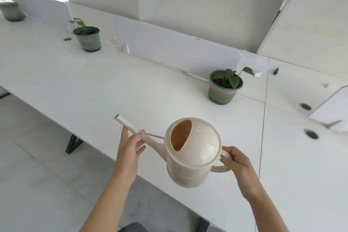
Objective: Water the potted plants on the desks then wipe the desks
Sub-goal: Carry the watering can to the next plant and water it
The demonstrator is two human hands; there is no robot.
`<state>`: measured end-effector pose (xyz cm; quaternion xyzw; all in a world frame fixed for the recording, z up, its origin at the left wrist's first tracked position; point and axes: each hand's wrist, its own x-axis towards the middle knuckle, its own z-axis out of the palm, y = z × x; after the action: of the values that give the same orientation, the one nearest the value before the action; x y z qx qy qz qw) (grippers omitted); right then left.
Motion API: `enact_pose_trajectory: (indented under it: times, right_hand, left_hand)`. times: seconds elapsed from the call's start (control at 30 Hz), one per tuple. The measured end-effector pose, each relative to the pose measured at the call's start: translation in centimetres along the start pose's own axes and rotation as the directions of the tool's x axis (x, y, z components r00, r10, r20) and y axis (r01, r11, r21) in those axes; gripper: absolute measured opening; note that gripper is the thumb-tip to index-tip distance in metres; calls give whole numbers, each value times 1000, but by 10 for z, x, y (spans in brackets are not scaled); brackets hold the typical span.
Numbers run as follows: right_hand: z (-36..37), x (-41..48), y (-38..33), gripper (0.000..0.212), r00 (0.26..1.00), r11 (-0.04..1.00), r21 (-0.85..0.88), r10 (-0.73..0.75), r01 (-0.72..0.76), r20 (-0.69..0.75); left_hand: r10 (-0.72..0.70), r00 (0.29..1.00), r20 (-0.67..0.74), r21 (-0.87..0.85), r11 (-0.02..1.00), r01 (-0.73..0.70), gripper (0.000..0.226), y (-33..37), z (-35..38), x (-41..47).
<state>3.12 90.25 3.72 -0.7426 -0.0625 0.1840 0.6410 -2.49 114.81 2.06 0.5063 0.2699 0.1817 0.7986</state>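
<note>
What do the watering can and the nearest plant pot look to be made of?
The watering can is probably plastic, cream and smooth with a soft sheen; its thin moulded walls and broad highlights on top suggest so. The nearest plant pot looks like glazed ceramic, banded green, tan and blue-grey with a glossy rim, though painted plastic cannot be ruled out.

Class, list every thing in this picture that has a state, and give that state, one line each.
watering can: held in the air, upright, not pouring
left hand: pinches the can's spout
right hand: grips the can's handle
near potted plant: upright on the desk
middle potted plant: upright on the desk
far pot: upright, blurred
</note>
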Motion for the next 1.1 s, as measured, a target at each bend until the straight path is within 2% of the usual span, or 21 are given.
enact_pose_trajectory:
  times: [0.2,0.3,0.47,0.57,0.73,0.97,1.03,1.1]
  right_hand:
    - [11,39,-4,13,983,996,87,20,-4,-185]
    - [17,51,-5,25,946,992,123,58,-19,-320]
    - [30,55,-16,27,872,991,129,100,-43,-479]
    - [40,52,-12,25,805,992,115,113,-56,-582]
    - [42,48,-13,19,695,992,96,123,-78,-708]
    - [15,52,-38,9,560,996,19,62,-82,-826]
    - [8,53,-44,10,541,996,-4,46,-90,-840]
    - [3,56,-50,11,533,995,-25,29,-93,-846]
  left_hand:
    - [-37,989,144,23,999,34,51,10,29,74]
    - [-85,970,226,3,996,86,49,10,45,107]
    - [-140,942,304,-42,986,161,40,1,78,147]
    - [-188,896,402,27,981,193,39,-10,102,163]
    - [-299,762,575,159,954,254,31,-25,143,179]
    - [-401,656,640,231,914,334,39,-45,199,182]
    - [-426,638,642,248,902,353,43,-50,211,183]
    - [-435,629,644,273,899,342,37,-53,221,185]
